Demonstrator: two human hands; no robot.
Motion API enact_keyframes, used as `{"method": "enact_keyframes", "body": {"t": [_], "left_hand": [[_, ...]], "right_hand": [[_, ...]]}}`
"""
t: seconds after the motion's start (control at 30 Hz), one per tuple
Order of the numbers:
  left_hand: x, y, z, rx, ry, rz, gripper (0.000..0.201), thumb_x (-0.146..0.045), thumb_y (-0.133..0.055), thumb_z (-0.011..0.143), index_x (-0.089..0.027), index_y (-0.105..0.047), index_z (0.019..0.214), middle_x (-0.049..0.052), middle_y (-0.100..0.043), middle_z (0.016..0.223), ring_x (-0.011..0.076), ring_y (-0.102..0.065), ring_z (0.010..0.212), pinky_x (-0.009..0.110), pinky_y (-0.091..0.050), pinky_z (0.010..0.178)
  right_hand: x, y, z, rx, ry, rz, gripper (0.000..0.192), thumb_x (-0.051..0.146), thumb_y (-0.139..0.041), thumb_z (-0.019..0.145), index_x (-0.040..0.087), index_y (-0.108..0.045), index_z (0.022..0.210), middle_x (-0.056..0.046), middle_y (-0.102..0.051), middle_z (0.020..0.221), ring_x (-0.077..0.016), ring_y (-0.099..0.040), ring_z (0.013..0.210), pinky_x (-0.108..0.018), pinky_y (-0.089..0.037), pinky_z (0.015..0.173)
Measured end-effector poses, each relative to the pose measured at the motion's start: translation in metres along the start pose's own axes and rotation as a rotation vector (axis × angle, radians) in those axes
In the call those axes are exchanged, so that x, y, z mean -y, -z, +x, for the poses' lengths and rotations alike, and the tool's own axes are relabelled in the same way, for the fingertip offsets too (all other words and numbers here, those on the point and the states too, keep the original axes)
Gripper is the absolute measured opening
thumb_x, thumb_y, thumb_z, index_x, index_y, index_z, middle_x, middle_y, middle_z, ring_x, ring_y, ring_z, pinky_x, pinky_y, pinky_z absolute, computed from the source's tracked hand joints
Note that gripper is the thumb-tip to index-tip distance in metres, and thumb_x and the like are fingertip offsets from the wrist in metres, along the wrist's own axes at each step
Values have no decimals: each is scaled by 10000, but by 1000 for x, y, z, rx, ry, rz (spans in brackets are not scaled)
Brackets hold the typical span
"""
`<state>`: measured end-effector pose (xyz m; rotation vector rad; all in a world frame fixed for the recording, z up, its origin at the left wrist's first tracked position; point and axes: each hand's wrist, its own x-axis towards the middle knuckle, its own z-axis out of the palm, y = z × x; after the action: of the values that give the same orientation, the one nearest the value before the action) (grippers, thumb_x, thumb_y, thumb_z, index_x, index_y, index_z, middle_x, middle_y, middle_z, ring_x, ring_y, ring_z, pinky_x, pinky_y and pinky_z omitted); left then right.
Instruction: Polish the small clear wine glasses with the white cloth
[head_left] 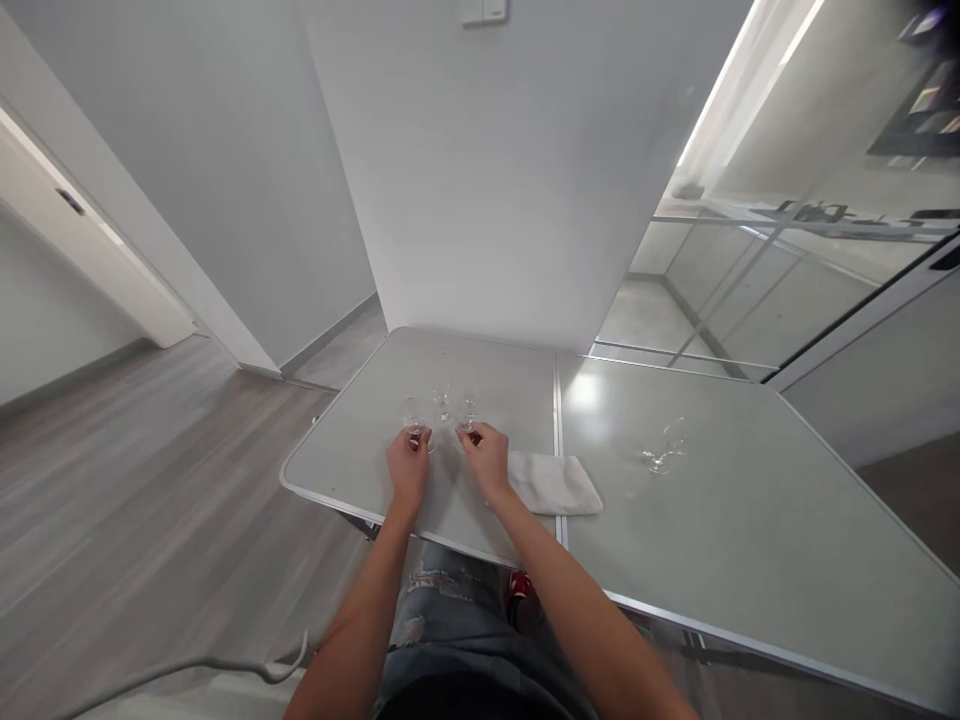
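The left grip (409,465) pinches the left glass (411,411) low down and the right grip (487,458) the right glass (469,408), a middle glass (442,404) just beyond between them, the table's (750,520) near edge behind both grips, a white cloth (555,484) rightward and a fourth glass (661,460) well right.

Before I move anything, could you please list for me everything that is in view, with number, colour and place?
Table: one, grey, centre to right
Stemmed glasses: four, clear, three on the table's left part, one on its right
Cloth: one, white, across the table's seam
Switch plate: one, white, top centre
Wall: one, pale grey, behind the table
Glass partition: one, clear, right; things beyond blurred
Floor: grey-brown, left
Cable: one, grey, lower left
Jeans: one pair, blue, bottom centre
Shoe: one, red, below the table
Hands: two, each at a glass
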<state>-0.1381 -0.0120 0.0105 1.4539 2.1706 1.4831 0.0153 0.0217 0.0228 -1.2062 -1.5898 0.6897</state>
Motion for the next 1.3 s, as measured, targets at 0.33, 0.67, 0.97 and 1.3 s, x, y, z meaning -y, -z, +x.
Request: {"method": "enact_keyframes", "body": {"t": [0.33, 0.67, 0.97, 1.3], "left_hand": [[10, -16, 13, 67, 21, 51, 276, -395, -555, 884, -181, -724, 930, 61, -732, 810, 182, -647, 682, 282, -464, 692], [-3, -27, 14, 44, 47, 137, 264, -393, -566, 879, -188, -696, 980, 63, -724, 827, 204, -663, 706, 299, -471, 722], [-42, 0, -18, -175, 57, 138, 341, -407, -639, 850, -189, -531, 1089, -32, -565, 727, 164, -573, 660, 277, -436, 678], [-185, -110, -89, 557, -436, -89, 166, -317, -544, 919, -212, -599, 802, 17, -641, 779, 160, -595, 732, 285, -441, 726]], "right_hand": [[-15, -37, 13, 95, -121, -165, 201, 353, -590, 852, 225, -738, 807, -32, -735, 753, -172, -625, 653, -247, -430, 652], [-10, -21, 14, 103, -176, -184, 225, 316, -688, 811, 234, -710, 1019, -16, -720, 758, -183, -652, 707, -257, -450, 695], [-5, 130, -47, -259, 13, -147, 224, 386, -557, 920, 192, -657, 972, 20, -604, 647, -131, -549, 578, -242, -437, 649], [-127, 315, -33, -713, -365, -389, 478, 543, -668, 762, 144, -658, 1025, 2, -611, 646, -177, -573, 599, -305, -450, 703]]}}
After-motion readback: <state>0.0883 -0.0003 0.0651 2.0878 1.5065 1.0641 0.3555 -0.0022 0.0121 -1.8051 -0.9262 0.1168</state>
